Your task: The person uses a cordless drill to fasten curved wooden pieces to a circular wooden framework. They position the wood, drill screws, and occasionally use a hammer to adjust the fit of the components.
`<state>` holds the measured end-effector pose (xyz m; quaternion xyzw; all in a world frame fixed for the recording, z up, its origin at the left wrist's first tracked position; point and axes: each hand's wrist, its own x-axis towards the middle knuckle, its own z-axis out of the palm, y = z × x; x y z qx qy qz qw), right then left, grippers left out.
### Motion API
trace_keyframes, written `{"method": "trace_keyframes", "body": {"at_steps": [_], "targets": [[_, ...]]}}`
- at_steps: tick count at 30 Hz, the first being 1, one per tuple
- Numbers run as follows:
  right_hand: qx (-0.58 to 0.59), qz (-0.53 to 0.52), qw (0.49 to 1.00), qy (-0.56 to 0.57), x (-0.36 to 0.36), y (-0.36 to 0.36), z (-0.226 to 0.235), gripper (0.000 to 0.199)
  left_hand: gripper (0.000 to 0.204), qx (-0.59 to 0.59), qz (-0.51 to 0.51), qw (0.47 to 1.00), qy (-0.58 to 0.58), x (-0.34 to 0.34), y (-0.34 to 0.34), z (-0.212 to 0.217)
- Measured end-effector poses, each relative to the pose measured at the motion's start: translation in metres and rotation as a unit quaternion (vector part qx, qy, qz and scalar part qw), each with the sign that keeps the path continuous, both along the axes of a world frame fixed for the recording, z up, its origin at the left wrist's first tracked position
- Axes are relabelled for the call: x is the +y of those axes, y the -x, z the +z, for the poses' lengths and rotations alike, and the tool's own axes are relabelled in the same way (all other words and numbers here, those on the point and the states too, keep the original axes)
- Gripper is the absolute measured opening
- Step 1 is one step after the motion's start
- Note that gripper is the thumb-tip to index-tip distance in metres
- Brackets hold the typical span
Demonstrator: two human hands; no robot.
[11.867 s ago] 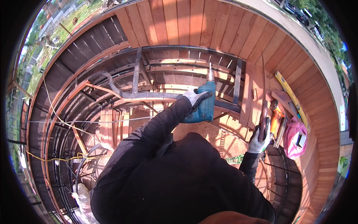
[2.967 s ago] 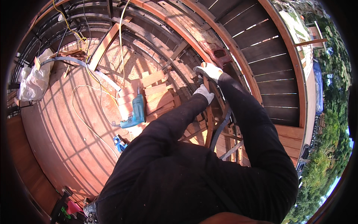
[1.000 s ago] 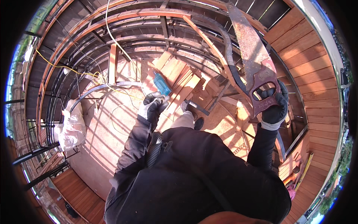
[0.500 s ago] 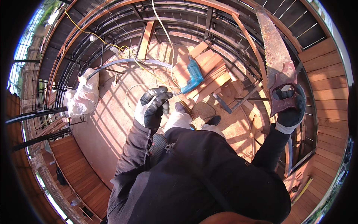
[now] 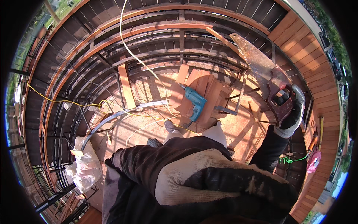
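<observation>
My right hand [image 5: 294,115], in a black-and-white work glove, is closed through the dark red handle [image 5: 278,95] of a handsaw [image 5: 257,59]. The rusty toothed blade points up and to the left, over the curved framing. My left hand [image 5: 231,179], gloved the same way, looms large across my chest, close to the camera. The back of the glove and some black-coated fingers show, but what the fingertips do or hold is hidden. Apart from both hands, a teal power drill [image 5: 195,102] lies on a stack of reddish wooden boards [image 5: 210,93] beyond my feet.
Curved dark metal framing with wooden rails [image 5: 149,28] wraps around the far side. A yellow cord [image 5: 71,101] and a pale cable [image 5: 132,56] cross the work area. A white sack [image 5: 87,168] stands at left. Wooden decking [image 5: 328,97] runs along the right, near a pink item [image 5: 314,161].
My left hand has come from in front of me up close to the camera and rightward. The saw stays in my right hand, its blade tilted further left. The view has shifted.
</observation>
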<state>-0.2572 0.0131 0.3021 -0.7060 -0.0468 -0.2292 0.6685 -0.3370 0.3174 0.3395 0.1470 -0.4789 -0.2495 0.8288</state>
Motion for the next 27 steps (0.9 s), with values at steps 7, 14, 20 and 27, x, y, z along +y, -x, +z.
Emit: {"method": "trace_keyframes", "body": {"at_steps": [7,14,20,27], "targets": [[-0.044,-0.154,0.953,0.259,0.018,0.036,0.022,0.039,0.045,0.020,-0.064,0.998,-0.001,0.017,-0.004,0.002],[-0.042,-0.127,0.989,0.056,0.021,0.032,0.021,0.033,0.051,0.113,0.060,0.983,-0.132,0.020,-0.020,0.030],[0.007,-0.118,0.992,-0.051,0.002,0.037,0.018,0.029,0.050,-0.068,0.282,0.888,-0.357,0.016,-0.128,-0.020],[0.076,-0.094,0.985,-0.127,0.033,0.004,0.048,0.035,0.074,-0.327,0.435,0.374,-0.751,0.063,-0.313,-0.162]]}}
